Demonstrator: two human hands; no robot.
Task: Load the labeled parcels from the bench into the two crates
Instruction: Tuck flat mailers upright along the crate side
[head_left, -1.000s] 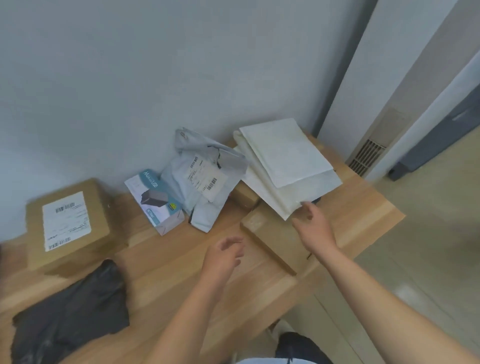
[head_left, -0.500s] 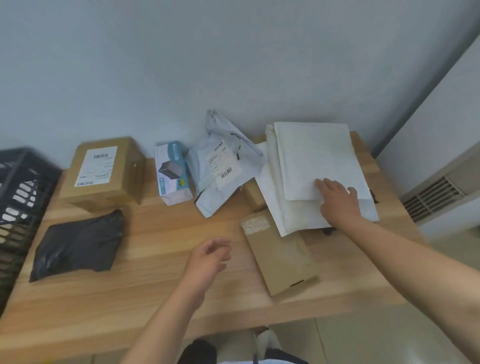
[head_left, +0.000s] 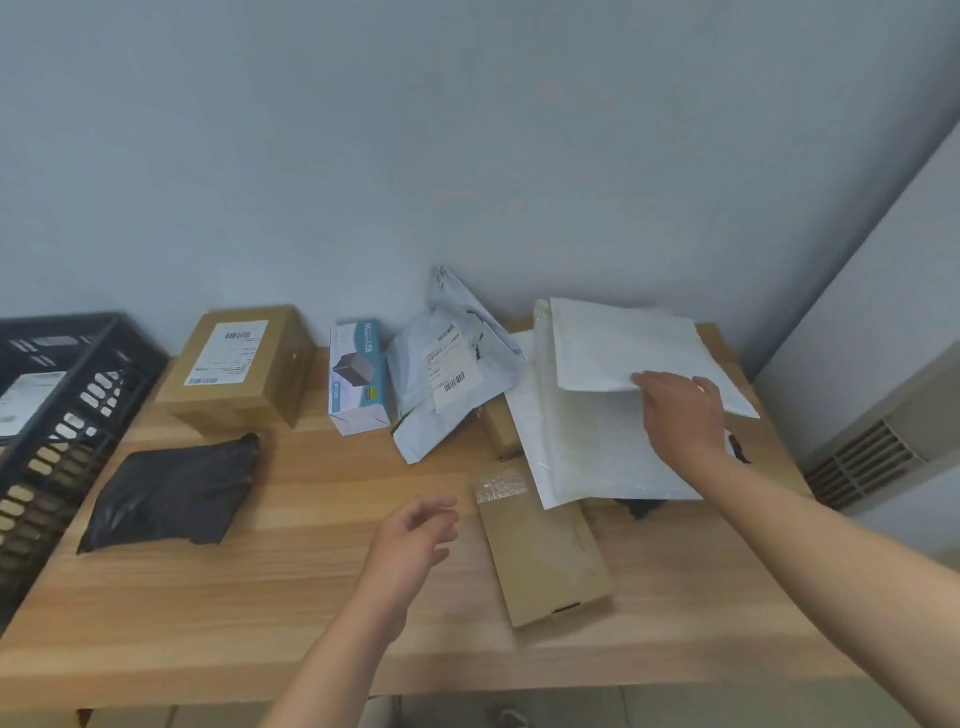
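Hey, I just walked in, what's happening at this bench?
A person is working through parcels on a wooden bench. Their right hand grips the near edge of the top white padded mailer, tilted up off a larger white mailer beneath. The left hand hovers open above the bench beside a flat cardboard envelope. A labelled cardboard box, black poly bag, blue-and-white product box and grey poly mailer lie on the bench, not yet loaded. The black crate at the left holds a labelled parcel.

White mailers (head_left: 613, 343) lie stacked on the bench (head_left: 260, 597) — labelled brown box (head_left: 239, 364), grey bag (head_left: 447, 374), black pouch (head_left: 171, 493) leftward, near the crate (head_left: 62, 415).
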